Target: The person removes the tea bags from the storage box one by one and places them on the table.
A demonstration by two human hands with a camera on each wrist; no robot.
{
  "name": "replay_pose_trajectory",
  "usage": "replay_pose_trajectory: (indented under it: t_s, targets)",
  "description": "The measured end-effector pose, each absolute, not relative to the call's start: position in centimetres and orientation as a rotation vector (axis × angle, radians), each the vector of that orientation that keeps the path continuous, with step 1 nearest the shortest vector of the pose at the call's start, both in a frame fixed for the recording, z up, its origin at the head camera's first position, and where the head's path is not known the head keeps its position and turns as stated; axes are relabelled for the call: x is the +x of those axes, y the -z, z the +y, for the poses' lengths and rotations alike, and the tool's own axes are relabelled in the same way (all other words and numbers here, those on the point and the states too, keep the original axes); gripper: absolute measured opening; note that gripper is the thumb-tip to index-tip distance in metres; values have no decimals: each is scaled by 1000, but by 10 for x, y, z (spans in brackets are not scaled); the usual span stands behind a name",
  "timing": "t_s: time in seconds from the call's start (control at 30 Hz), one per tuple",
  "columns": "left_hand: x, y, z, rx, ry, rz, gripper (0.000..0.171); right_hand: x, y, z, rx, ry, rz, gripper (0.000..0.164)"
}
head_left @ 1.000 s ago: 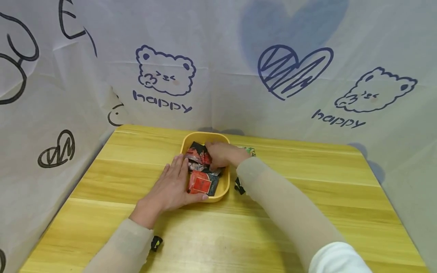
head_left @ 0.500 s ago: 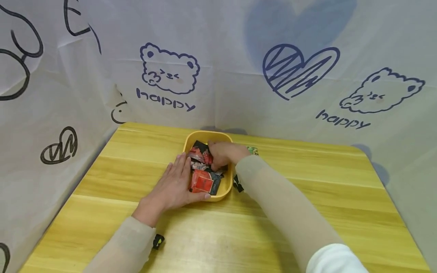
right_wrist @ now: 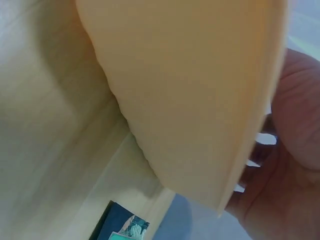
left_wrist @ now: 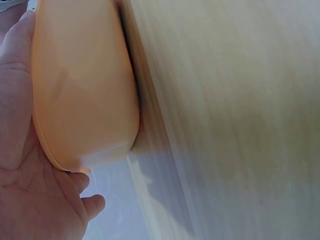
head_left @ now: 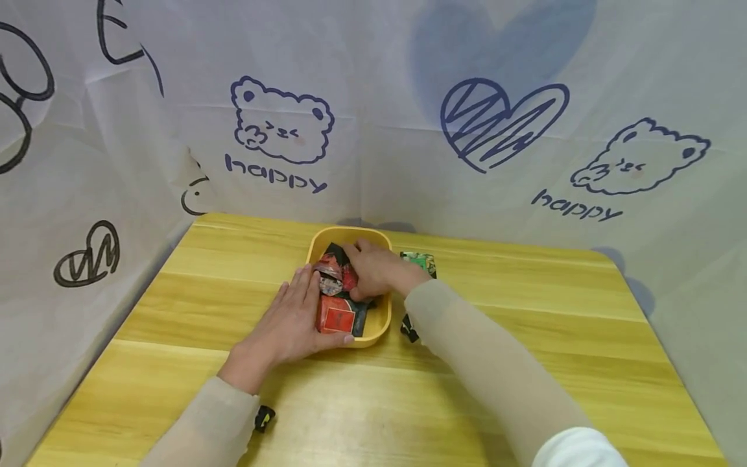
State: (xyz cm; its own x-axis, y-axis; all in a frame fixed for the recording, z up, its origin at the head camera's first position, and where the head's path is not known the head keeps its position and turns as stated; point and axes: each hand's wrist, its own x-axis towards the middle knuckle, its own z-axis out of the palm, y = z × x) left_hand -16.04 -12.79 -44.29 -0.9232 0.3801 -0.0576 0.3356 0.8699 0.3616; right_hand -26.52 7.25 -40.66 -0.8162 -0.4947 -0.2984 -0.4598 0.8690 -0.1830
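Note:
A yellow plastic bin (head_left: pixel 382 327) sits near the table's back edge, holding several small red and black packets (head_left: pixel 340 318). My left hand (head_left: pixel 290 324) rests along the bin's left side, fingers straight and thumb across the front rim; the left wrist view shows its palm against the bin wall (left_wrist: pixel 85 90). My right hand (head_left: pixel 376 266) reaches over the right rim among the packets. Its fingertips are hidden there, so whether it grips one I cannot tell. Just right of the bin, partly behind my right wrist, lies a green and black packet (head_left: pixel 419 261).
The wooden table (head_left: pixel 554 318) extends on both sides of the bin. A white cloth with drawings (head_left: pixel 373 149) hangs behind and to the left. Small black pieces show beside the left sleeve (head_left: pixel 201 415) and the right sleeve (head_left: pixel 473 344).
My right hand has shifted slightly left within the bin and covers more of the packets. More of the green packet outside shows. My left hand stays on the bin's side.

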Motion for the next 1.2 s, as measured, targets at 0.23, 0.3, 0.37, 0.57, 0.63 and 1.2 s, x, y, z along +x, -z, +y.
replay_pose_trajectory:
  t_s: [0.23, 0.3, 0.37, 0.57, 0.63, 1.2]
  targets:
    - [-163, 444, -126, 572, -530, 2924, 139, -263, 398, 86, -785, 377, 2765, 110]
    - [-163, 445, -126, 573, -538, 2921, 139, -260, 391, 93, -800, 440, 2777, 108]
    - [-162, 445, -124, 572, -549, 2917, 139, -257, 381, 104, -791, 496, 2788, 109]
    - [-162, 443, -123, 575, -538, 2910, 141, -256, 355, 158, -730, 546, 2800, 114]
    - [-162, 442, -124, 574, -526, 2913, 140, -258, 353, 178, -712, 475, 2813, 113]
    - [-163, 442, -126, 558, -550, 2892, 141, -278, 400, 260, -393, 83, 2692, 110]
